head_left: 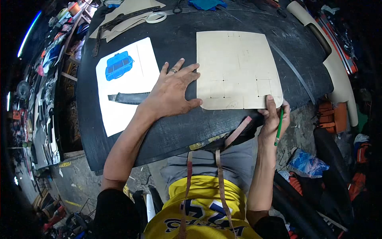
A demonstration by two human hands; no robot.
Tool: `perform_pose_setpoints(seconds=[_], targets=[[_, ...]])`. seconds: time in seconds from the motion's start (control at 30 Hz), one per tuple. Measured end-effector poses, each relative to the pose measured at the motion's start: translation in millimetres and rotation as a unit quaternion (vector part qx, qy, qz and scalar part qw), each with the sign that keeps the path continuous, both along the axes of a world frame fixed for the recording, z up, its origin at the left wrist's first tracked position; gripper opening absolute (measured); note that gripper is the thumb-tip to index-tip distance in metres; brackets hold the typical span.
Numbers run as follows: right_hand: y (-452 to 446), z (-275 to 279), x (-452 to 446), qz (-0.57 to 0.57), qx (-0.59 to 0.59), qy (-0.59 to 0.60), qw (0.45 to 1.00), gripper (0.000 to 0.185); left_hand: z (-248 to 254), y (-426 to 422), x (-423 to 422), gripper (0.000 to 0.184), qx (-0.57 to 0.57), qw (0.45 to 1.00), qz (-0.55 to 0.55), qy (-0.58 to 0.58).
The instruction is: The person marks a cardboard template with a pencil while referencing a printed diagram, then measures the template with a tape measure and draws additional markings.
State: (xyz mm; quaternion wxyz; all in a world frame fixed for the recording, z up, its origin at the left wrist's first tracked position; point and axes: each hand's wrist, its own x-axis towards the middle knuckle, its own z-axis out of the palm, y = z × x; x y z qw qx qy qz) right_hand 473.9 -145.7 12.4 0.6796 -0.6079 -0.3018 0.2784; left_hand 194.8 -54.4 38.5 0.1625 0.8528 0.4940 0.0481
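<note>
A cream card template [234, 59] with rounded lower corners, pencil lines and small dots lies on the black-covered table. My left hand [173, 89] rests flat with fingers spread, its fingertips and thumb at the template's left edge. At the lower right corner, my right hand [271, 119] grips the template's edge, thumb on top. A green pencil [279, 129] is tucked in the same hand, pointing up. Left of my left hand lies a white sheet [147, 55] with a picture of a blue bag [119, 65]. A black tool with a ribbed edge [129, 98], partly under my left wrist, lies on it.
A metal ruler [294, 67] lies right of the template. Paper pieces [127, 30], a tape roll [156, 17] and a blue cloth [207, 4] sit at the back. A tape measure [221, 171] hangs down my front. A cream material roll [342, 83] flanks the right side.
</note>
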Motion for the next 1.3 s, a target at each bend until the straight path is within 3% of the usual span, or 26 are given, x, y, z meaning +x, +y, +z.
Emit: perform_pose_setpoints(seconds=[0.17,0.27,0.53,0.7,0.8,1.1,1.2,1.23,1.3], targets=[[15.6,-1.8,18.8,-0.021,-0.009,-0.049,0.999,0.037,-1.2,-3.4,-0.7,0.081,0.008,1.0,0.001,-0.008],[15.4,15.3,8.3,0.04,-0.01,-0.082,0.996,0.046,-1.9,-2.7,-1.1,0.08,0.012,1.0,0.003,-0.011],[12.0,26.1,-32.5,0.065,0.008,-0.175,0.982,0.066,-7.1,-2.8,-2.4,0.079,0.022,1.0,-0.002,-0.01],[6.6,34.8,-55.7,0.111,0.03,-0.2,0.973,0.064,-6.1,-2.7,-2.6,0.079,0.022,1.0,-0.006,-0.017],[4.0,33.7,-67.2,0.152,0.024,-0.123,0.98,0.076,-7.6,-3.2,-3.9,0.079,0.024,0.999,-0.007,-0.02],[31.2,45.0,-31.9,0.327,0.109,-0.039,0.938,0.075,-11.4,-2.5,-4.6,0.077,0.023,0.999,-0.012,-0.024],[38.0,41.4,-20.2,0.31,0.117,0.109,0.937,0.075,-11.6,-2.3,-4.8,0.076,0.03,0.999,-0.013,-0.03],[39.1,40.4,-18.4,0.312,0.117,0.109,0.937,0.075,-11.8,-2.9,-5.1,0.076,0.032,0.999,-0.014,-0.031],[41.0,38.7,-14.9,0.359,0.212,0.245,0.875,0.074,-12.2,-2.9,-6.0,0.076,0.034,0.999,-0.015,-0.032]])
